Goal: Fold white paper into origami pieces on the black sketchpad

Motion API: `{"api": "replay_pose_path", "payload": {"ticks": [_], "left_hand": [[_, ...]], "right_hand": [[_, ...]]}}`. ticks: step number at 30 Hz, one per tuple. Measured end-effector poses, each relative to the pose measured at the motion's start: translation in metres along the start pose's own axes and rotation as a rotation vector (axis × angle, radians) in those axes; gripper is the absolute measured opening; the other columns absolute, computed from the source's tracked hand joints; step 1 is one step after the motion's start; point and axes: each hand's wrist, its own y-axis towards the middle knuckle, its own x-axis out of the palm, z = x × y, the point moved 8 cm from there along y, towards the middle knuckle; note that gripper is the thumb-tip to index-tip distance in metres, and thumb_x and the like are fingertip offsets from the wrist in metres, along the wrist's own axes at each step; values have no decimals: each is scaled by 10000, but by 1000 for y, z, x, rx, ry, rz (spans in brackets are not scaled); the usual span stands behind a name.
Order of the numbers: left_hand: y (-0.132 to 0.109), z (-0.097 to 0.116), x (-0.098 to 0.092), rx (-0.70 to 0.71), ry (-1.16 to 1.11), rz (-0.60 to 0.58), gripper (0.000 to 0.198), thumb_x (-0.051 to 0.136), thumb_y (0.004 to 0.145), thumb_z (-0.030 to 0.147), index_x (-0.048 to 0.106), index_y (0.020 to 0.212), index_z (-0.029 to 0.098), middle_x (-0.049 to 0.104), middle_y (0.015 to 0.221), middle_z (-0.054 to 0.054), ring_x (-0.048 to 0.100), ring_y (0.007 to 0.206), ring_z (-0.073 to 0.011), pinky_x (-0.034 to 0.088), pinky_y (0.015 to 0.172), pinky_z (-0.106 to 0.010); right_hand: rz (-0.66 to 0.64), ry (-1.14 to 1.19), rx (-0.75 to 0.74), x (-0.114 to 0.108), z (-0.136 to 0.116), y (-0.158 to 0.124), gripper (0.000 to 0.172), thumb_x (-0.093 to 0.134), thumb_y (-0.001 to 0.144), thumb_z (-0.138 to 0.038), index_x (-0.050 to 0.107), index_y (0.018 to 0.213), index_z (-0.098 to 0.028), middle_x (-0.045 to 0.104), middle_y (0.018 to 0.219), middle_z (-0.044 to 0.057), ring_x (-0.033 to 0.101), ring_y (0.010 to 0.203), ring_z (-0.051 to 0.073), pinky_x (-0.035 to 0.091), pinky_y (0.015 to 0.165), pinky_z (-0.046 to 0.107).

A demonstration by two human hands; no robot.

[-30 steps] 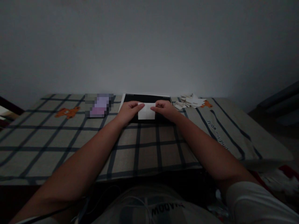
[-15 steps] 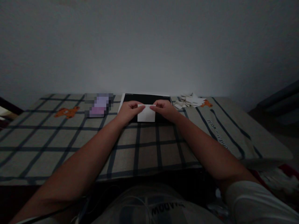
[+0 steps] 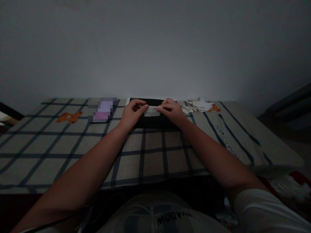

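Note:
A small white piece of paper (image 3: 152,112) is held up between my two hands, above a black sheet or board (image 3: 155,123) with a pale border at its back. My left hand (image 3: 132,112) pinches the paper's upper left corner between thumb and fingers. At the upper right corner, my right hand (image 3: 172,111) grips it the same way. The paper looks short from top to bottom, as if tilted or folded; I cannot tell which. Parts of the black board are hidden behind both hands.
To the right lies a loose heap of white paper pieces (image 3: 200,105). A phone-like thing with a blurred purple screen (image 3: 103,110) rests on the left. The checked tablecloth (image 3: 73,142) covers the table, and a grey wall (image 3: 155,48) rises behind it.
The paper appears much shorter now, its lower edge having risen. Both hands have lifted slightly, with the fingers shifted at the paper's upper corners.

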Motion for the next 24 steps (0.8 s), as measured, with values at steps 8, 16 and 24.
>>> {"api": "replay_pose_path", "payload": {"ticks": [8, 16, 24], "left_hand": [[-3, -14, 12, -125, -43, -114, 401, 669, 776, 549, 717, 881, 165, 714, 855, -33, 618, 816, -177, 477, 760, -271], [-4, -23, 19, -176, -85, -226, 492, 662, 782, 504, 701, 1108, 137, 736, 986, -86, 649, 811, -199, 505, 708, -291], [-12, -26, 36, -2, 289, -581, 440, 620, 812, 442, 716, 1181, 223, 744, 1084, -45, 675, 938, -249, 502, 792, -311]], "right_hand": [[-45, -70, -78, 3, 0, -1, 302, 629, 900, -423, 763, 1103, -242, 670, 901, 60, 587, 870, 193, 461, 829, 357], [-73, -57, -112, 4, -3, -4, 363, 518, 955, -450, 767, 1065, -210, 669, 931, 78, 593, 895, 196, 465, 831, 354], [-360, -410, -206, 30, 7, -13, 474, 587, 918, -378, 610, 1350, -187, 565, 1370, 145, 501, 1237, 278, 379, 1019, 421]]}}
